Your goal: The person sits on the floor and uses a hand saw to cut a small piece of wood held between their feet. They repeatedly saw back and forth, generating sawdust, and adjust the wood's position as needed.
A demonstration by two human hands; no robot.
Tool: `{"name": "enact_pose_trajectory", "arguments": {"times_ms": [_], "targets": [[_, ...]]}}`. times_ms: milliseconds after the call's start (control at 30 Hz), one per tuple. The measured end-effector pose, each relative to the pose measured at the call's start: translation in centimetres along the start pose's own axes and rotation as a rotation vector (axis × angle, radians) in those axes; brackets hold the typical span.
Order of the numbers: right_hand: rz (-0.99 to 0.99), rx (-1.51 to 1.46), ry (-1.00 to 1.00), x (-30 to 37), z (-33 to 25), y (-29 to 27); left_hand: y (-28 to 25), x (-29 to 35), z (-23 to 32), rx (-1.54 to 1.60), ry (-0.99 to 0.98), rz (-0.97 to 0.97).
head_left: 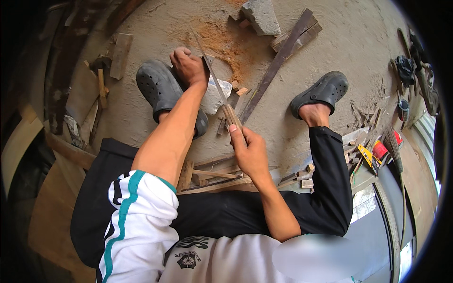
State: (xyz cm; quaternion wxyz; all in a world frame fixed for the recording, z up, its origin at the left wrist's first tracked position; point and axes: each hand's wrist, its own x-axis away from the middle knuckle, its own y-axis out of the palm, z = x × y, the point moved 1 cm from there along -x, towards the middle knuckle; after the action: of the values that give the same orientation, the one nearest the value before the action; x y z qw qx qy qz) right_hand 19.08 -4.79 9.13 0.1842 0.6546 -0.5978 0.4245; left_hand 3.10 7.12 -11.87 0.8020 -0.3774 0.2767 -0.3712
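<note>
Right hand [249,150] grips a long-bladed tool [230,113], which extends forward past the curled left hand [191,69].

Obs.: hidden parts around the white block [215,97].
Left hand [190,68], up-left of the block, is hiding its palm; right hand [249,152], below it, is covering the end of the wooden handle [231,116]; the shirt [224,259], far below, is running off-frame, partly under a blurred patch [311,258].

The white cloth sleeve [153,203] has a green stripe [122,214]. The long cloth trousers [219,212] are black, the round-toed rubber clogs [327,89] dark grey, the long wooden handle [231,117] brown, the loose powder [211,40] orange.
</note>
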Motion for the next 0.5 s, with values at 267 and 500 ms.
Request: {"name": "enact_pose_trajectory", "arguments": {"times_ms": [267,500], "targets": [[-0.110,-0.113,-0.391,1.7,0.5,0.2,-0.2,-0.5,-0.7,0.004,0.025,0.020],[-0.008,-0.093,-0.349,3.8,-0.8,0.5,0.1,-0.8,0.3,0.039,-0.054,0.006]]}}
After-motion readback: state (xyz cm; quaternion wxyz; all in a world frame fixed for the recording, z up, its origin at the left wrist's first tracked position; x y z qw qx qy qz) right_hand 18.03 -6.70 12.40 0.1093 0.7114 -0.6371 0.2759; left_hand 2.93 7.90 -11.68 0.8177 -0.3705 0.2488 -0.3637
